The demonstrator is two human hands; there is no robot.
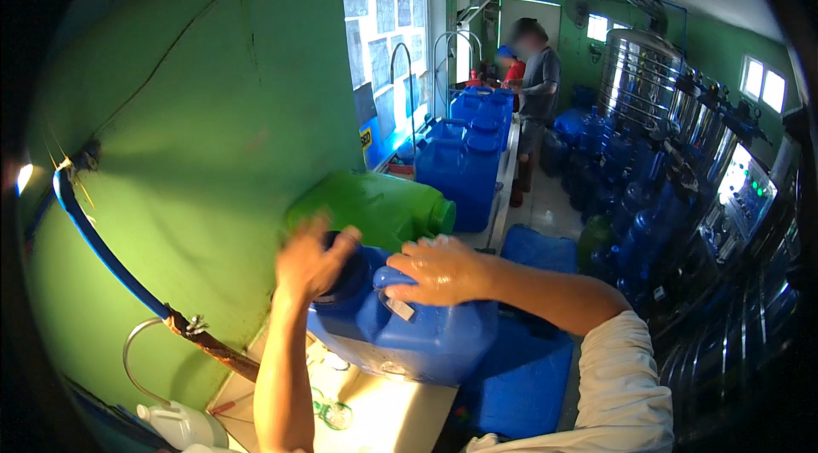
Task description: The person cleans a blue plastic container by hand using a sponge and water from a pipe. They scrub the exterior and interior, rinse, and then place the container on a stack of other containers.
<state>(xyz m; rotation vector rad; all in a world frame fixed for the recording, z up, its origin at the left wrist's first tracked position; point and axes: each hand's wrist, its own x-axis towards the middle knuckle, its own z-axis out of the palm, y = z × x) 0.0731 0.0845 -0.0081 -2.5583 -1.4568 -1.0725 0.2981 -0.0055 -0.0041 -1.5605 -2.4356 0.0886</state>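
A blue plastic water jug (417, 334) stands on the pale counter (400, 415) right below me. My right hand (439, 270) lies wet across its top and grips the handle. My left hand (308, 264) is blurred, fingers spread, at the jug's dark round cap. A green jug (383, 206) lies on its side just behind the blue one, its mouth pointing right.
More blue jugs (464, 159) line the counter toward the window. A person (537, 86) stands at the far end. Steel tanks and a control panel (741, 189) fill the right side, with round blue bottles (630, 223) on the floor. A blue hose (102, 248) runs down the green wall.
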